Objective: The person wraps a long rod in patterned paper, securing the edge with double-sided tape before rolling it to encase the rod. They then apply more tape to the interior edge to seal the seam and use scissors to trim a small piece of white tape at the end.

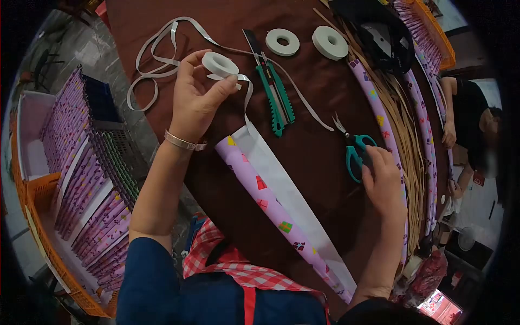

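Note:
My left hand pinches a white tape roll between thumb and fingers. A strip of its tape hangs down to the top end of a lilac patterned paper roll, whose white inner flap lies unrolled along its right side. My right hand is at the teal-handled scissors, its curled fingers touching the right handle. The scissors' blades are apart and point up. Between the hands' far sides lies a green box cutter with its blade out.
Two more tape rolls lie at the back. A loose white ribbon curls at the upper left. Long lilac rolls and brown strips lie right. Orange crates stand left. Another person is at far right.

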A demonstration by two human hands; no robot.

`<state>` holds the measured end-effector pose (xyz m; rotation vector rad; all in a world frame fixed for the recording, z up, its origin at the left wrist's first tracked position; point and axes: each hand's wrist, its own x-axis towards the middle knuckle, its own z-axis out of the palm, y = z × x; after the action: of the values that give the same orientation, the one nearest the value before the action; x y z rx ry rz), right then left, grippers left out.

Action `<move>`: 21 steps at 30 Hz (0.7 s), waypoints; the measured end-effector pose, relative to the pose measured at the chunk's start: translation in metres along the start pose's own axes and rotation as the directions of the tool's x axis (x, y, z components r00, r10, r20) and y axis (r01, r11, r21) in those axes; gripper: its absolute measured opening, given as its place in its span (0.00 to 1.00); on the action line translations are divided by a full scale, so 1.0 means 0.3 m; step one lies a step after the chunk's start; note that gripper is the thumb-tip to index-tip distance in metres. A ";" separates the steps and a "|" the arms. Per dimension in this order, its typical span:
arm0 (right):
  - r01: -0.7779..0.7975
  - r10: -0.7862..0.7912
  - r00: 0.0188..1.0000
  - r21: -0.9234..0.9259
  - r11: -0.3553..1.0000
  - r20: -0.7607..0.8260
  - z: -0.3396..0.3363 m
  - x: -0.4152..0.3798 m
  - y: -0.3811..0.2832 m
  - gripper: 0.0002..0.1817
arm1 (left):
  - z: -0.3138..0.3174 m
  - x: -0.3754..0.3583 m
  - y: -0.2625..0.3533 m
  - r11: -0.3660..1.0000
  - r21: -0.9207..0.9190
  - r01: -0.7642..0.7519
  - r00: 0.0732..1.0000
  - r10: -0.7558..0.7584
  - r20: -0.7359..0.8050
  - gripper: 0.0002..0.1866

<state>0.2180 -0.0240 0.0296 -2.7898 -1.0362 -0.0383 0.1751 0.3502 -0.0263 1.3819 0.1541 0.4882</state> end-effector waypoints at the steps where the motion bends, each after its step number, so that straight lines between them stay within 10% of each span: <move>1: -0.016 0.015 0.998 0.014 1.000 0.063 0.004 0.005 0.007 0.24 | -0.011 -0.001 0.011 0.989 -0.099 0.109 0.994 -0.109 0.005 0.31; 11: -0.019 0.016 0.989 0.016 1.000 0.147 -0.003 0.027 -0.004 0.30 | -0.048 -0.011 0.030 0.837 -0.408 0.365 0.930 -0.347 0.119 0.26; 21: -0.096 0.079 0.968 0.062 0.993 0.238 -0.061 0.068 -0.001 0.31 | -0.083 0.065 0.042 0.841 -0.288 0.459 0.888 -0.431 0.159 0.30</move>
<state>0.2340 -0.0137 0.0494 -2.8188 -0.9391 0.3427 0.1799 0.3822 -0.0154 1.0015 0.3042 0.0526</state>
